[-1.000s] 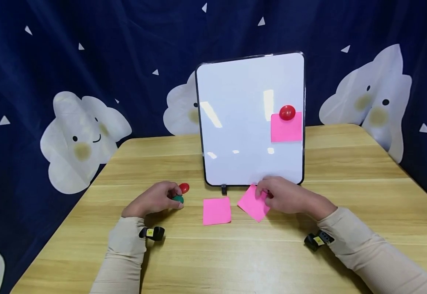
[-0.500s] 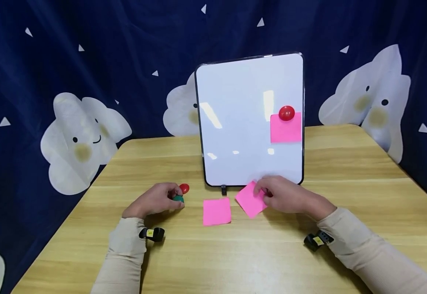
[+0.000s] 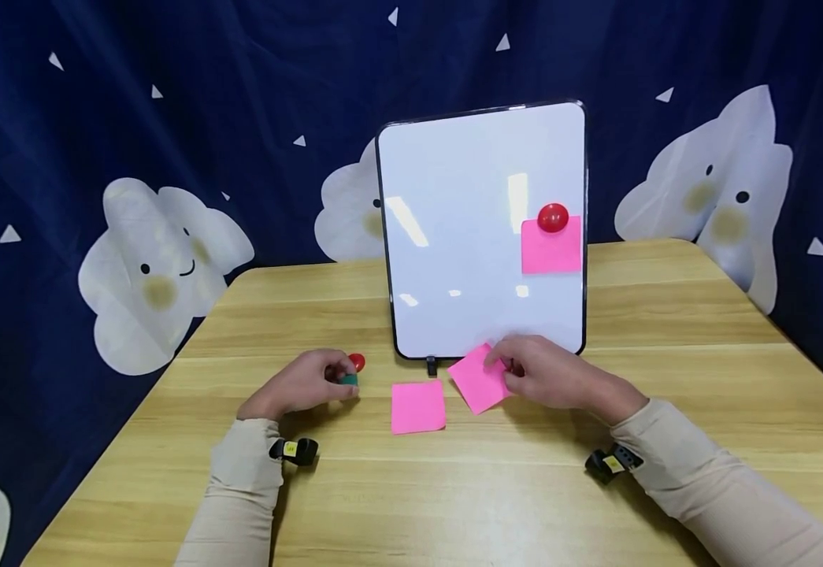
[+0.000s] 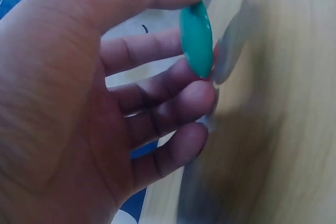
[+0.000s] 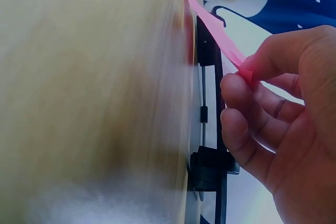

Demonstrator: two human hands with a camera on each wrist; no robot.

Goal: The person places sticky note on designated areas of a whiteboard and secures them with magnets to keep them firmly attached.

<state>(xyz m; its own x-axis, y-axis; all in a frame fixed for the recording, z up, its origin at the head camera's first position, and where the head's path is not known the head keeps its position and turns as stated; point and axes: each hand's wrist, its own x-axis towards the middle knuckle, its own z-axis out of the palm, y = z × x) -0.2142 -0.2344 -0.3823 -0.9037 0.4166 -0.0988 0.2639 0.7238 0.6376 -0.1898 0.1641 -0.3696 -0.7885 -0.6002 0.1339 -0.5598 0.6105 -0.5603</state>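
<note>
My left hand (image 3: pixel 309 381) pinches a round green magnet (image 4: pixel 197 40) between thumb and fingertips, close over the table. Just behind those fingers lies a red magnet (image 3: pixel 357 362), partly covered by them in the head view. A pink sticky note (image 3: pixel 478 378) hangs by one corner from the thumb and fingers of my right hand (image 3: pixel 549 372), slanting in front of the whiteboard's lower edge. Another pink sticky note (image 3: pixel 418 407) lies flat on the table between the hands. On the whiteboard (image 3: pixel 468 228), a red magnet (image 3: pixel 553 217) overlaps the top of a third pink sticky note (image 3: pixel 549 250).
The whiteboard stands upright at the back of the wooden table (image 3: pixel 411 504), with a small black foot (image 3: pixel 431 365) at its lower left. Behind the table hangs a dark blue curtain (image 3: pixel 262 63) printed with clouds and triangles.
The note in my right hand has risen and shifted left, nearer the whiteboard's base. My left hand has moved slightly right with the green magnet, covering more of the red one.
</note>
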